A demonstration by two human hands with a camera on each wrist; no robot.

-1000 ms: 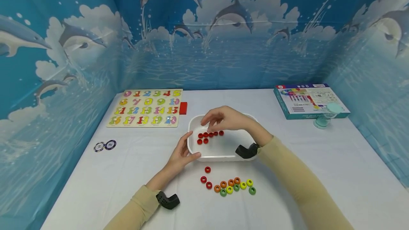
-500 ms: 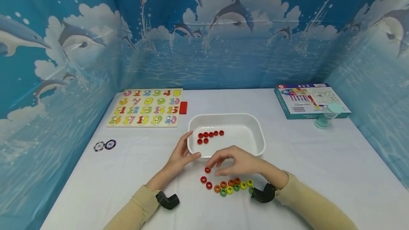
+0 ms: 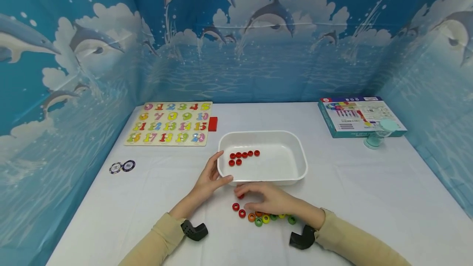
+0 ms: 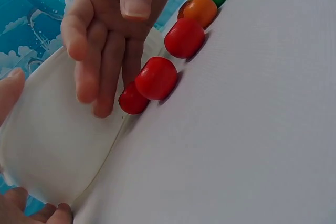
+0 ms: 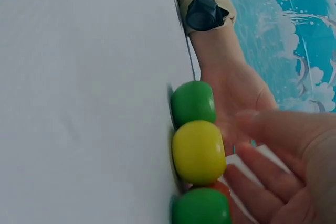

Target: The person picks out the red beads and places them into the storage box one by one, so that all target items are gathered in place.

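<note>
A white plastic tray [image 3: 300,157] stands mid-table, with several red beads [image 3: 244,155] lying in its left part. My left hand [image 3: 207,180] holds the tray's near-left corner, thumb on the front rim and fingers along the left side. Just in front of the tray, my right hand [image 3: 271,199] reaches over a red bead [image 3: 241,196], its fingertips close by and the thumb spread apart. Two more red beads [image 4: 156,78] lie near it. Orange, yellow [image 5: 198,152] and green beads [image 5: 193,102] continue the group, partly hidden under the right hand in the head view.
A number puzzle board [image 3: 168,124] lies at the back left, a red block [image 3: 212,124] against its side. Two poker chips [image 3: 128,166] rest at the left. At the back right are a flat box [image 3: 360,116] and a small teal-capped sand timer [image 3: 377,134].
My right hand has come from above the tray down toward me, to the loose red bead in front. My left hand stays at the tray's corner.
</note>
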